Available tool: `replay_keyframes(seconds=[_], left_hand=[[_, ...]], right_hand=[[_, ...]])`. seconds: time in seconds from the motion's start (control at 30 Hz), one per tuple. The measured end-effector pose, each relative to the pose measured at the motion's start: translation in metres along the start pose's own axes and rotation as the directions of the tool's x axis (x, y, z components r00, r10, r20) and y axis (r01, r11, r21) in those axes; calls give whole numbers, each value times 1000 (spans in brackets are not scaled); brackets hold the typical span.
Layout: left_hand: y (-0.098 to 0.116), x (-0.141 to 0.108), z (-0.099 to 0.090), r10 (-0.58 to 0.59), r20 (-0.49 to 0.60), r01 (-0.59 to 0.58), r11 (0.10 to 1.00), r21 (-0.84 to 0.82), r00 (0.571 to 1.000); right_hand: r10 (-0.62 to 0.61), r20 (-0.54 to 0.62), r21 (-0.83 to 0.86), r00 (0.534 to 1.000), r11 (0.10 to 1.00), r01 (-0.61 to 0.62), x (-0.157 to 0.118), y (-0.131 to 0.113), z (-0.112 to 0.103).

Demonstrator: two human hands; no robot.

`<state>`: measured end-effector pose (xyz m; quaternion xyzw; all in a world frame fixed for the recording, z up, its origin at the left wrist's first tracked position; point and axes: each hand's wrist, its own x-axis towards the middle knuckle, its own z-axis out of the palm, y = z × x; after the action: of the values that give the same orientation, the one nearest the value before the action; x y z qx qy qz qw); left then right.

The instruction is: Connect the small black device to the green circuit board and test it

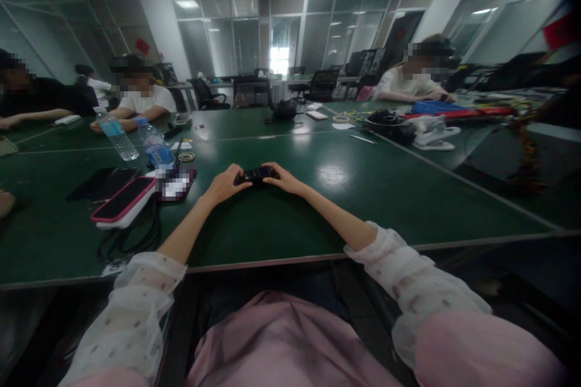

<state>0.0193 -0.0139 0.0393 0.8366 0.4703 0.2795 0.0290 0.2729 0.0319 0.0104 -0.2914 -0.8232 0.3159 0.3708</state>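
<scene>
The person's two hands (226, 184) (282, 178), one black handheld device (257, 175), two clear plastic bottles (118, 138) (155, 144), one pink-rimmed smartphone (124, 198).

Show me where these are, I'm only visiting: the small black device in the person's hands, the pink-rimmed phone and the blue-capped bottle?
Small black device (257, 175): head view, on its dark face.
Pink-rimmed phone (124, 198): head view, mid-screen.
Blue-capped bottle (155, 144): head view, on its side, mid-height.

Our table (290, 224) is green, our handheld device (258, 175) black, our white sleeves (408, 278) dotted grey. We see a pink-edged phone (123, 198) near left, a blue item (434, 107) and red strip (483, 112) far right.
</scene>
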Motion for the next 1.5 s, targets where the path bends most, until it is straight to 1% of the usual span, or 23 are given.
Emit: replay_keyframes(seconds=[0.27, 0.4, 0.5, 0.6, 0.67, 0.77, 0.87, 0.97, 1.03, 1.2, 1.37, 1.5], left_hand=[[-2, 0, 1, -19, -1, 19, 998, -57, 1000], [-4, 1, 4, -45, -5, 44, 994, -98, 999], [-6, 2, 6, -70, -19, 66, 988, -138, 997], [-9, 2, 6, -104, -43, 95, 981, -170, 994], [-12, 2, 6, -130, -53, 117, 974, -192, 990], [-16, 2, 8, -169, -46, 153, 955, -253, 984], [-20, 4, 12, -240, 1, 221, 892, -394, 971], [-23, 8, 17, -299, 66, 282, 772, -570, 952], [-24, 10, 19, -307, 82, 285, 708, -646, 948], [-26, 10, 21, -311, 98, 285, 641, -713, 945], [-25, 8, 21, -284, 236, 354, 505, -787, 929], [-23, 7, 19, -283, 292, 395, 449, -801, 914]], right_hand=[[19, -1, 28, 1000, 999, -19, 0, -2, 1], [40, -24, 68, 999, 997, -38, 0, -2, 2], [139, -34, 172, 990, 976, -132, 0, 1, 1], [270, -68, 322, 960, 917, -235, 2, 4, -4], [336, -111, 410, 935, 873, -265, 3, 7, -7], [394, -155, 506, 906, 819, -270, 5, 12, -11], [418, -167, 542, 893, 795, -271, 6, 17, -11], [433, -172, 549, 885, 788, -279, 7, 20, -12], [438, -166, 561, 884, 779, -281, 7, 21, -12], [445, -153, 595, 882, 754, -277, 7, 20, -13], [458, -150, 587, 876, 754, -294, 7, 15, -12], [459, -152, 578, 875, 760, -298, 7, 14, -12]])
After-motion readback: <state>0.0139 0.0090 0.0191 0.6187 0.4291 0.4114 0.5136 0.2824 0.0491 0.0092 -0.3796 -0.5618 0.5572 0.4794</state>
